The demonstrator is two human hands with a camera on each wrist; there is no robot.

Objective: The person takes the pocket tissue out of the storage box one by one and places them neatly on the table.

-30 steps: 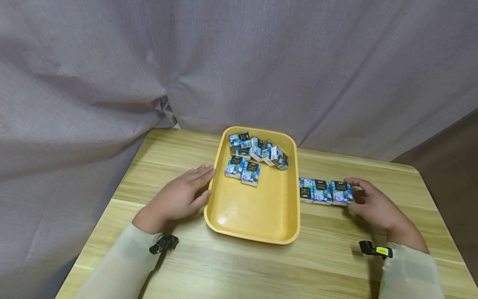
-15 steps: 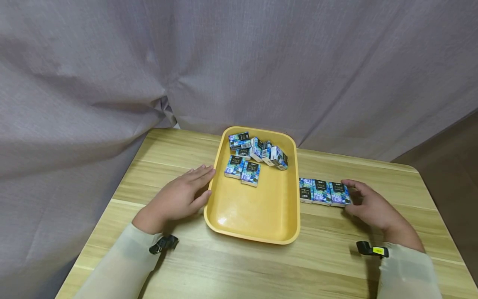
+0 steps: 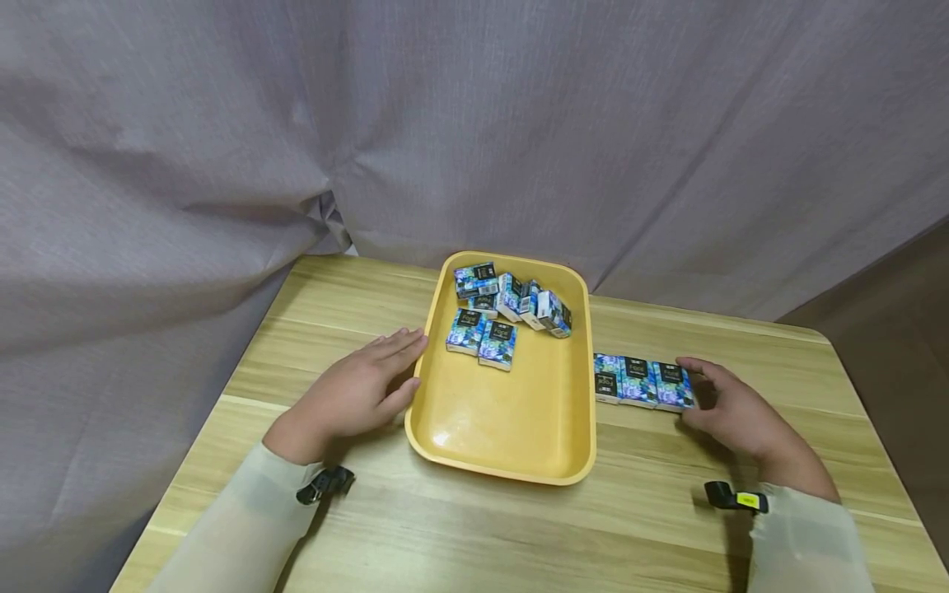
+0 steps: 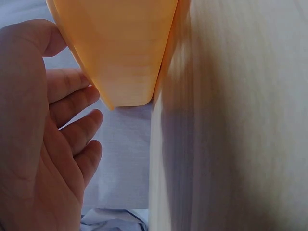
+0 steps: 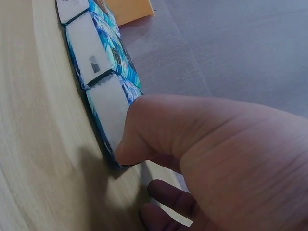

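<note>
Three blue floral tissue packs with black labels lie in a row on the table, just right of the yellow tray [image 3: 504,445]. My right hand [image 3: 745,416] holds the rightmost tissue pack [image 3: 672,385] at its right end, thumb at the near corner and index finger at the far one. That pack sits against the middle tissue pack [image 3: 638,381]; the left tissue pack [image 3: 606,379] is right by the tray wall. My left hand [image 3: 356,387] rests at the tray's left side, fingers extended and fingertips at the rim, as the left wrist view also shows.
Inside the tray, several more tissue packs [image 3: 511,296] are jumbled at the far end, and two tissue packs [image 3: 482,338] lie side by side nearer its middle. Wood-grain table [image 3: 474,535] surrounds the tray. A grey curtain [image 3: 474,123] hangs behind the table's far edge.
My right hand has slid the rightmost tissue pack left, closing the gap to the middle one. My left hand and the tray have stayed in place.
</note>
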